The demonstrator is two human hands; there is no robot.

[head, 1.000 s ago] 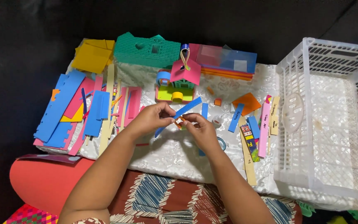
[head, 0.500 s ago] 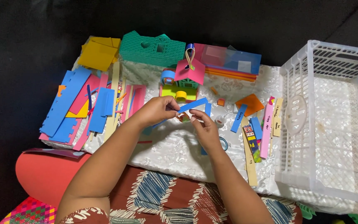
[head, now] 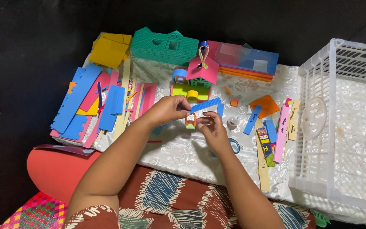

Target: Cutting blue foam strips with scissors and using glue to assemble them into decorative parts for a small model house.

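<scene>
Both hands meet over the white cloth (head: 183, 148), the left hand (head: 168, 109) pinching one end of a blue foam strip (head: 207, 105) while the right hand (head: 212, 129) closes its fingertips on a small orange loop (head: 190, 121) just beneath, a little foam house (head: 193, 78) standing just beyond the grip.

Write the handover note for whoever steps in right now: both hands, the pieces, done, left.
Left hand: fingers pinch one end of the blue foam strip, bent into an arch.
Right hand: fingers at the small orange piece beneath the strip.
Nearby: small foam house behind the hands, foam offcuts to the left, white basket to the right.
Done: house stands assembled.
Left: strip and orange piece not visibly joined.
</scene>
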